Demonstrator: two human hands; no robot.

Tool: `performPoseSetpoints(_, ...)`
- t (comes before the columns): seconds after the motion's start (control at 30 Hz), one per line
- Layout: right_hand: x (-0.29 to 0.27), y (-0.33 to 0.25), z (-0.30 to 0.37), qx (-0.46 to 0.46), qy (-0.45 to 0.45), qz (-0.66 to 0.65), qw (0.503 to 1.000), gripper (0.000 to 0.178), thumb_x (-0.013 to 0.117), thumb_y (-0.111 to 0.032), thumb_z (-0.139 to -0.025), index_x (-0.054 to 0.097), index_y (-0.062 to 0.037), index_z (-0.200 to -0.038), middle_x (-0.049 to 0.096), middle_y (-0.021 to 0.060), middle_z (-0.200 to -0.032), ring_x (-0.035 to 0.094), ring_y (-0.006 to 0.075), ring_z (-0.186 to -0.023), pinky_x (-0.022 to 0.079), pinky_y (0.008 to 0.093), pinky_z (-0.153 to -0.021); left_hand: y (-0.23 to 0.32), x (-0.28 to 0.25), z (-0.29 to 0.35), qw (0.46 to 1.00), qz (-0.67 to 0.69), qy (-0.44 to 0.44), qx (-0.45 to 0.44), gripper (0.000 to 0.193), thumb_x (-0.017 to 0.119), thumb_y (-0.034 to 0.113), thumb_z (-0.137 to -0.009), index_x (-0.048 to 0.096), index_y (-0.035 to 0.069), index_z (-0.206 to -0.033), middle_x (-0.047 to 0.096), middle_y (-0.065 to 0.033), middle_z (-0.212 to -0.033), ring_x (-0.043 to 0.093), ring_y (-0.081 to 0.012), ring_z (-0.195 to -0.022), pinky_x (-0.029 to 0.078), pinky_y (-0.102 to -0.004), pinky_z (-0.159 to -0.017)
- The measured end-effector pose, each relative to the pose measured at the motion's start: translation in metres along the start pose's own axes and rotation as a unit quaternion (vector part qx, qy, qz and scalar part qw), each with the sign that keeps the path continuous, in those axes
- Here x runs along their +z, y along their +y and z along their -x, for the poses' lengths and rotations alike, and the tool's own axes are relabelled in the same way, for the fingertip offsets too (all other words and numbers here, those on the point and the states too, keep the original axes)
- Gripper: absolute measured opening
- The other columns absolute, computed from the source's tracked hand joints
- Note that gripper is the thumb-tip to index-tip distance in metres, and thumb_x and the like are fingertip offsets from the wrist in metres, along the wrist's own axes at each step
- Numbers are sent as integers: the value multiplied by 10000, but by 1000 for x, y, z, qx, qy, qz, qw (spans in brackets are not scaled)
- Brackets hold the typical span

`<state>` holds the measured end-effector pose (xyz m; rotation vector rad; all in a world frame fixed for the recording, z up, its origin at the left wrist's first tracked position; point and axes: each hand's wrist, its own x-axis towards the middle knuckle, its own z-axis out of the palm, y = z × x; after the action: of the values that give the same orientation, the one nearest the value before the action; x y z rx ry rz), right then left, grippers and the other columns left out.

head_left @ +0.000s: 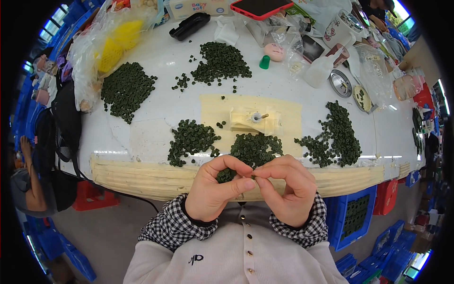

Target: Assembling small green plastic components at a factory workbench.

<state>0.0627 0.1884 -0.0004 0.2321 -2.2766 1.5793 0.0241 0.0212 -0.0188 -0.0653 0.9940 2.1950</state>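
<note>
Above the table's front edge my two hands meet at their fingertips. The fingers of my left hand (215, 189) are curled round a few small dark green ring-shaped parts (226, 175). Thumb and forefinger of my right hand (289, 189) pinch one tiny dark green part, mostly hidden, against the left fingertips. Just beyond them lies a heap of the same parts (255, 147). Behind that heap, a small metal post (257, 117) with a brownish tip stands in a taped-down block (239, 119) on the table.
More green heaps lie at left (126, 91), near left (191, 141), far middle (221, 62) and right (339, 135). Beyond are a black case (189, 26), a red-edged phone (261, 6), a green cap (265, 62) and round tins (340, 83). A blue crate (336, 222) stands below, right.
</note>
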Motion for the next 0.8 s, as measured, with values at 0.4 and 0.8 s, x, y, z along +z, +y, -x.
performPoseSetpoints(0.4, -2, -1, -3, -42, -21, 47, 998, 174, 679, 69, -703, 627, -10, -850, 596, 95, -815, 578, 230, -729, 469, 291, -623, 5, -3, 1, 998, -4, -32, -54, 119, 619, 47, -870, 632, -20, -968, 650, -59, -839, 414, -20, -551, 323, -168, -478)
performPoseSetpoints(0.8, 6, 1, 1, -25, 34, 48, 998, 207, 687, 84, -686, 654, -5, -870, 617, 103, -818, 598, 218, -717, 481, 279, -625, -2, 1, 1, 1000, -9, 27, 11, 108, 624, -12, -847, 645, -7, -954, 602, -18, -742, 403, -23, -534, 290, -181, -460)
